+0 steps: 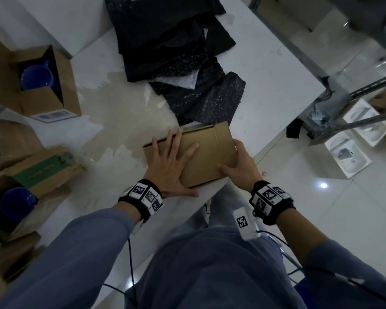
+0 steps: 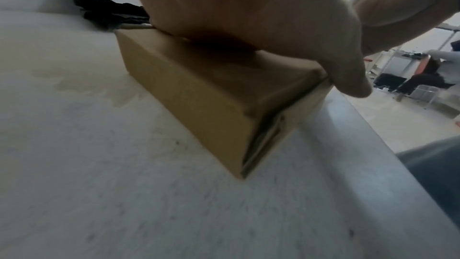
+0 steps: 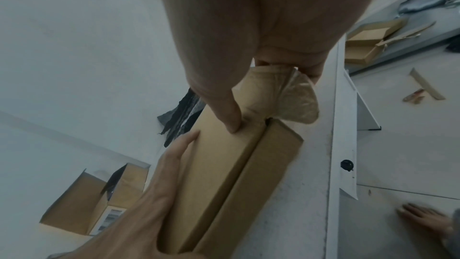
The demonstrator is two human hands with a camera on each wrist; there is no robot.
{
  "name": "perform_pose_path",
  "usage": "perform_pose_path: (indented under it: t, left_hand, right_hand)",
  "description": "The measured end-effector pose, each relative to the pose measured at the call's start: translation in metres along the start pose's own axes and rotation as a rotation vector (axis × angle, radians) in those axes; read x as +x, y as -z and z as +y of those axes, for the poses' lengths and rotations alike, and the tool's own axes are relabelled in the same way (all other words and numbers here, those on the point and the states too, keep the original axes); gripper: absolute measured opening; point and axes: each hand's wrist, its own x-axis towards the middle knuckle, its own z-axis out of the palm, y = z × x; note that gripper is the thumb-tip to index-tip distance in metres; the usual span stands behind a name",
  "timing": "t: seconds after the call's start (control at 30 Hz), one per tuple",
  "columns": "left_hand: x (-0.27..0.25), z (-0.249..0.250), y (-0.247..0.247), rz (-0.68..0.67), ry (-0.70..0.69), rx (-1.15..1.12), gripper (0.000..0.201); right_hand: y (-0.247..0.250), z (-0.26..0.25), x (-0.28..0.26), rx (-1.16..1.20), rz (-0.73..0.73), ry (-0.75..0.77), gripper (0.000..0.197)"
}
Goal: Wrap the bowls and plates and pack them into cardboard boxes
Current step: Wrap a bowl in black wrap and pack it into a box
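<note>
A small flat cardboard box [image 1: 207, 150] lies closed near the front edge of the white table [image 1: 270, 70]. My left hand [image 1: 174, 157] lies flat on its lid with fingers spread, the thumb at the near edge. My right hand [image 1: 237, 158] grips the box's right end, thumb on the lid and fingers curled round the side. In the right wrist view the thumb [image 3: 225, 111] presses the lid of the box [image 3: 224, 174] beside a rounded end flap [image 3: 293, 97] that sticks out. In the left wrist view my palm covers the top of the box [image 2: 199, 95]. Its contents are hidden.
Black wrapping sheets [image 1: 176, 54] are piled behind the box. An open carton [image 1: 42, 85] holding blue bowls [image 1: 37, 78] stands at the left; another blue bowl [image 1: 17, 204] sits in a carton at lower left. Another person's hand [image 3: 423, 218] rests on the floor by the table.
</note>
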Motion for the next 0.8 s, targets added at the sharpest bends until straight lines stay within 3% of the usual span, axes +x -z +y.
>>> perform_pose_path:
  t: [0.17,0.5,0.67,0.8]
  left_hand:
    - [0.0,-0.003,-0.001,0.023,0.002,-0.006,0.13]
    - [-0.088,-0.029,-0.028,0.041,0.197,-0.113,0.124]
    - [-0.079,-0.019,-0.026,0.003,0.351,-0.123,0.13]
    - [-0.056,-0.017,-0.021,-0.015,0.336,-0.086,0.14]
  right_hand:
    - [-0.003,0.0,0.0,0.019,0.003,0.013,0.073]
    - [-0.048,-0.013,0.006,-0.085,-0.382,0.106,0.055]
    - [-0.055,-0.028,0.024,-0.069,-0.37,0.132,0.054]
    - [-0.058,-0.04,0.04,-0.091,-0.34,0.133,0.057]
